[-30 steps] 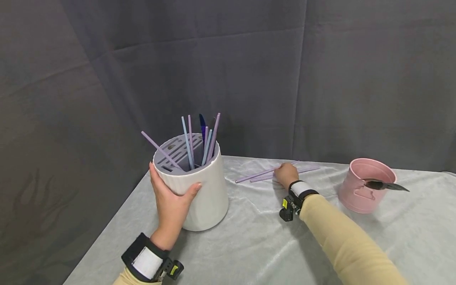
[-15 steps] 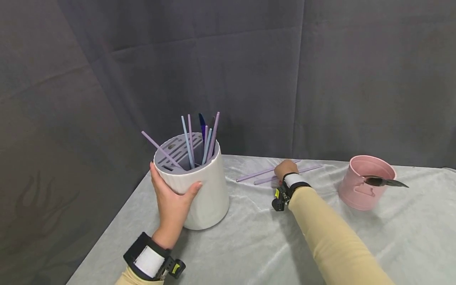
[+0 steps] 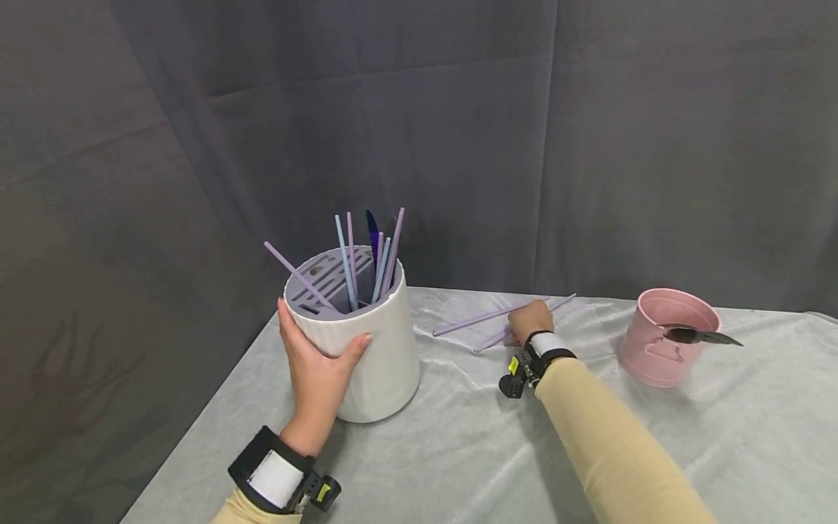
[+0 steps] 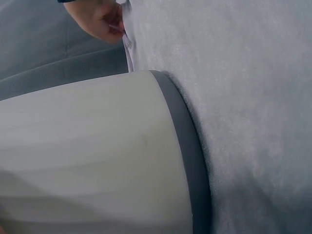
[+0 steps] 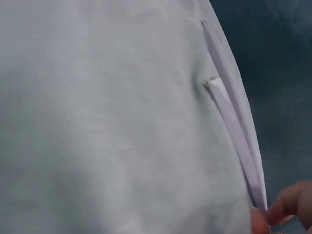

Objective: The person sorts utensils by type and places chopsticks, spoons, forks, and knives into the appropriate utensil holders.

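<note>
My left hand (image 3: 317, 382) grips the near left side of a white utensil holder (image 3: 386, 364), thumb spread across its front; the other fingers are mostly hidden behind it. Purple and light-blue chopsticks (image 3: 343, 258) stand in its grey slotted top, beside a dark blue blade-like piece (image 3: 373, 225). To the right, my right hand (image 3: 532, 320) is low over the cloth and pinches a purple chopstick (image 5: 236, 131) near its middle. Another purple chopstick (image 3: 468, 322) lies just behind it. The left wrist view shows the holder's white wall and dark base rim (image 4: 187, 151).
A pink bucket (image 3: 657, 356) with a side handle stands at the right. A dark spoon-like utensil (image 3: 703, 336) lies across its rim. Pale grey cloth (image 3: 458, 451) covers the table, and a dark curtain (image 3: 458, 145) hangs behind its far edge.
The chopstick under my right hand has turned, its near end swinging toward me and its far end away. My right hand shifted slightly. The left hand and holder stayed nearly still.
</note>
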The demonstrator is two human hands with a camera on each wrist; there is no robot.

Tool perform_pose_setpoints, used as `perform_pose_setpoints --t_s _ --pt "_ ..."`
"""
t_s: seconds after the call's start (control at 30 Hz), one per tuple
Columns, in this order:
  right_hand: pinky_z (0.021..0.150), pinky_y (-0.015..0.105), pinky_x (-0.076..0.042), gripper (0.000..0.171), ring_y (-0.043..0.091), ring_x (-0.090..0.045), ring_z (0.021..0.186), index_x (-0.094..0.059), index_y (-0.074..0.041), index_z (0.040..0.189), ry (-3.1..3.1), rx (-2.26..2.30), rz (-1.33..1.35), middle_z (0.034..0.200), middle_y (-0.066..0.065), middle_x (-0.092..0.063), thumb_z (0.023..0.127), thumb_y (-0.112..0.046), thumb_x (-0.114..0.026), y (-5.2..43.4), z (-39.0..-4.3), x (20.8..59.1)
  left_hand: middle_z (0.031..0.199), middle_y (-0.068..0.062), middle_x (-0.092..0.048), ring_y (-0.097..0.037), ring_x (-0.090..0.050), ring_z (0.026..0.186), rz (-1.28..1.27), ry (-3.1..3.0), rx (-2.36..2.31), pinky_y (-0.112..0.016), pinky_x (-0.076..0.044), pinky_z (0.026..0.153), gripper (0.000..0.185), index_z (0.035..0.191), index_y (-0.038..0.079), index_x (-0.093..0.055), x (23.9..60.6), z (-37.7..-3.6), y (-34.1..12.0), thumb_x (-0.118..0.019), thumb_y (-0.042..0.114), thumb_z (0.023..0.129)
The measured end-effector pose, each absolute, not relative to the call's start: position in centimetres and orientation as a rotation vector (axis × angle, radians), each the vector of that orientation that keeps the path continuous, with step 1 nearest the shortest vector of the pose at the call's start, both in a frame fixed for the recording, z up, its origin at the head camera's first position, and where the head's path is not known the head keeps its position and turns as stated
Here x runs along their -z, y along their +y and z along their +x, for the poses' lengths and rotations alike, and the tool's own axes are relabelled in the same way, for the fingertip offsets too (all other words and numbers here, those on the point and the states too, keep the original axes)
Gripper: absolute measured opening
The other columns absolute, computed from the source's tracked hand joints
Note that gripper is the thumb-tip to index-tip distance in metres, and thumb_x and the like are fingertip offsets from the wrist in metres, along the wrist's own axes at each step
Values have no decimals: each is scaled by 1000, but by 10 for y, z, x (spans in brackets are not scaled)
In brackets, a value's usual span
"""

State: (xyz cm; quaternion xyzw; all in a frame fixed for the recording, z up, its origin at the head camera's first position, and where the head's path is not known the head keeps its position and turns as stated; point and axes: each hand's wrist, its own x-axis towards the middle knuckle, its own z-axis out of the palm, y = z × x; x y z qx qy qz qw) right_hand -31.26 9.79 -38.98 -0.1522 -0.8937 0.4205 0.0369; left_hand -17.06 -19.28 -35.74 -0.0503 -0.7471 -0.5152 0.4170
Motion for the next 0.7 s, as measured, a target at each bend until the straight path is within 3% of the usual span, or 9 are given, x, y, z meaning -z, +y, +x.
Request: perform_pose_setpoints --t_s 0.13,0.23,0.33,0.5,0.6,0.7 --pt "37 23 -38 52 11 -44 38 -36 21 123 -2652 -1408 -529 78 17 -51 82 -9 -49 99 -310 393 156 -16 -18 -29 -21 140 -123 -1870 1283 -52 -17 112 125 154 4 -6 358 -172 -192 -79 61 69" --pt "38 24 -44 54 11 -48 38 -28 17 127 -2515 -1675 -579 73 14 -50 84 -8 -49 102 -304 391 156 -17 -18 -30 -21 141 -120 -1872 1272 -53 -17 113 125 153 3 -6 359 -172 -192 -78 62 69" --pt "39 27 -48 43 12 -52 38 -35 16 120 -2346 -1920 -610 63 11 -52 84 -4 -49 106 -299 390 156 -18 -18 -30 -20 141 -113 -1872 1267 -52 -16 113 125 153 3 -6 359 -172 -193 -78 62 70" --pt "43 26 -50 10 11 -54 44 -48 6 92 -2253 -2088 -559 60 7 -52 88 -4 -46 113 -292 393 156 -17 -17 -29 -19 141 -108 -1871 1277 -52 -15 113 124 153 3 -6 359 -172 -193 -80 57 70" --pt "45 23 -51 5 10 -57 48 -44 2 91 -2145 -2218 -490 65 6 -53 91 -2 -42 118 -287 392 156 -16 -17 -29 -19 141 -112 -1872 1285 -52 -15 113 124 154 4 -6 359 -172 -193 -81 56 70" --pt "50 20 -51 8 8 -62 56 -44 5 101 -2037 -2315 -381 69 3 -59 95 1 -41 121 -280 387 156 -17 -17 -29 -19 141 -117 -1877 1287 -53 -15 113 124 154 4 -6 358 -172 -192 -80 58 70"
